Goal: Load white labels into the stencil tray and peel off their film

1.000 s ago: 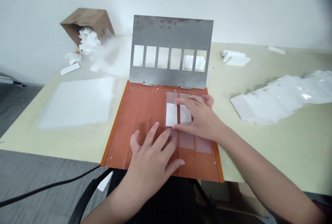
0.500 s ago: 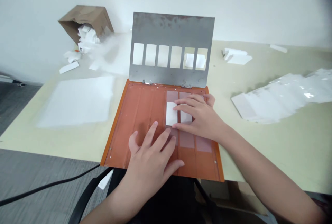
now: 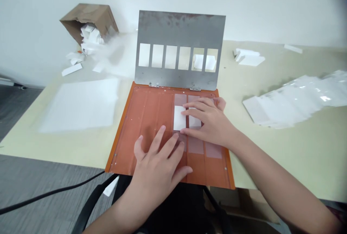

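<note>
An orange board [image 3: 146,114] with shallow lengthwise grooves lies at the front of the table, a hinged metal plate [image 3: 179,31] with a row of rectangular windows standing up at its back. My right hand [image 3: 207,120] spans a small white card [image 3: 179,119] on the board, fingertips at its far edge and upper face, thumb at its near edge. Under the card runs a translucent strip [image 3: 195,145]; similar strips lie alongside. Beneath my right hand a second white card [image 3: 194,121] is partly covered. My left hand [image 3: 159,163] rests over the board's near part, fingers spread, holding nothing.
A tipped cardboard box [image 3: 92,13] spills white scraps at the back left. White sheets [image 3: 81,105] lie left of the board. On the right are a fanned row of clear-wrapped white packs [image 3: 292,100] and a small white stack [image 3: 249,58]. Black cables hang at the front left.
Both hands and the cards hold nearly the same position on the board. Only a slight shift of the camera view shows.
</note>
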